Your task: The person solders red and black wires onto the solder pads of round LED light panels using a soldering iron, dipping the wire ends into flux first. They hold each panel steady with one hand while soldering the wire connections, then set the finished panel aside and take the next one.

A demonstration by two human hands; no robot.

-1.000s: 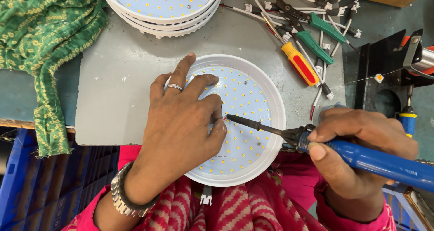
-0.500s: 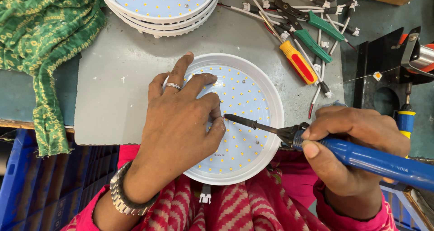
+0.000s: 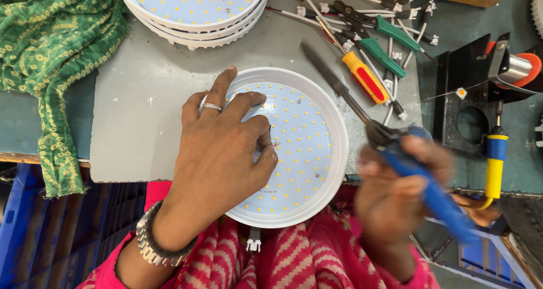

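1. Grey worktop (image 3: 141, 108) under you — green cloth (image 3: 51, 51) at the left, screwdriver (image 3: 366, 76) and pliers (image 3: 390, 45) at the back.
2. Your left hand (image 3: 220, 153) rests, fingers spread, on the round LED panel (image 3: 308, 147) at the near edge.
3. Your right hand (image 3: 396, 193), blurred, grips the blue soldering iron (image 3: 430, 193) — tip lifted off the panel.

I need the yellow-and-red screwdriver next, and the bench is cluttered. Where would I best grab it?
Grip the screwdriver by its fat yellow-and-red handle, coming from above. The handle lies flat and diagonal on the grey mat, its top side bare. The green-handled pliers lie close on its upper right and wires run around its lower end, so a side approach looks crowded.
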